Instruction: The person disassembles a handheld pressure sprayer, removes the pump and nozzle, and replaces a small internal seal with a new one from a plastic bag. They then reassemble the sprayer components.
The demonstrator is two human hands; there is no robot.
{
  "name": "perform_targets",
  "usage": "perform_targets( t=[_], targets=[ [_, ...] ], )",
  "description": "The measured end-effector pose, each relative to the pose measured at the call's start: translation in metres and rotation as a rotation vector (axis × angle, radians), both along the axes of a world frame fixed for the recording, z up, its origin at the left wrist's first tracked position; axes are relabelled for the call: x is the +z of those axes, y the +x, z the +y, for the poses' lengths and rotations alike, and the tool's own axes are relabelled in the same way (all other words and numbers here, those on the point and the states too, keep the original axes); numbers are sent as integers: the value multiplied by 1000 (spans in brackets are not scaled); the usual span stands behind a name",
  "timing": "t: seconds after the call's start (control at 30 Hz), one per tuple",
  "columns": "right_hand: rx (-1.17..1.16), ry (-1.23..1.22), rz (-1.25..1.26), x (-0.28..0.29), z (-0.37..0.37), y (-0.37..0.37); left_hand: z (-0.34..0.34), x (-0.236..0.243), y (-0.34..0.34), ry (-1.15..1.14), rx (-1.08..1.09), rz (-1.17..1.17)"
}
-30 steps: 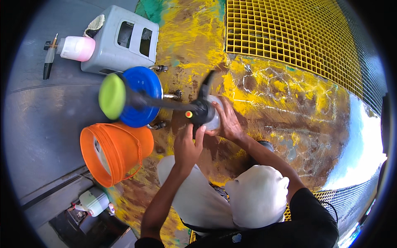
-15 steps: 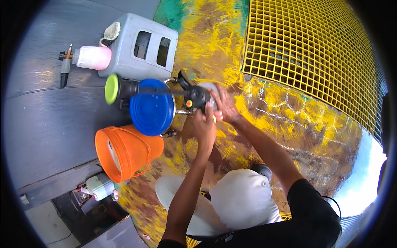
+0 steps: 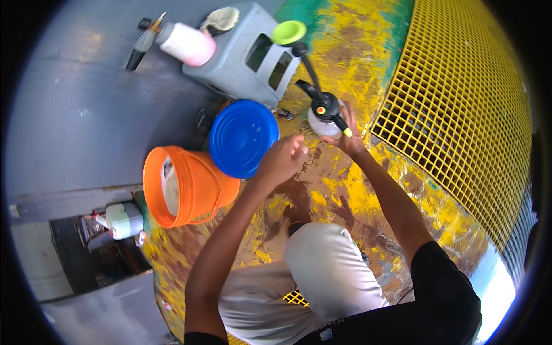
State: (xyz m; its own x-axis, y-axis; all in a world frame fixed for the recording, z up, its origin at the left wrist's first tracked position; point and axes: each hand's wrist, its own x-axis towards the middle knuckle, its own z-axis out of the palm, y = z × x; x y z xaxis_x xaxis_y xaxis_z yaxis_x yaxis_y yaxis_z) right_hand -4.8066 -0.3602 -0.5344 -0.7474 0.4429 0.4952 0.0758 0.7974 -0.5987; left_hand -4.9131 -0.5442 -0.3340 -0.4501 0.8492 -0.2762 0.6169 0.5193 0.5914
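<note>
1. From far away, I see my right hand (image 3: pixel 351 135) wrapped around the side of the spray bottle (image 3: pixel 325 111).
2. My left hand (image 3: pixel 283 163) is just beside it with bent fingers; I can't tell if they pinch anything.
3. The bottle is over the patchy floor (image 3: pixel 345 190), between the gray crate (image 3: pixel 233 66) and yellow grate (image 3: pixel 460 115).
4. The orange bucket (image 3: pixel 198 187) is by the blue seat (image 3: pixel 244 140).

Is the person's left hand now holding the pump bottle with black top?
No, the right hand grips the pump bottle, while the left hand is apart from it.
</note>
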Motion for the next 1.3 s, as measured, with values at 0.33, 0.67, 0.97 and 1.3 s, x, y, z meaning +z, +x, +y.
perform_targets(
  t=[0.33, 0.67, 0.97, 1.3],
  targets=[
    [-38, -193, -78, 19, -7, 13, 93, -25, -86, 385, -383, 531],
    [-575, -504, -724, 26, 60, 277, 26, 21, -91, -216, -369, -651],
    [-525, -244, -801, 141, 159, 281, 85, -9, -104, 605, -268, 122],
    [-320, -356, -874, 106, 129, 269, 142, -27, -104, 638, -510, 142]
  ],
)
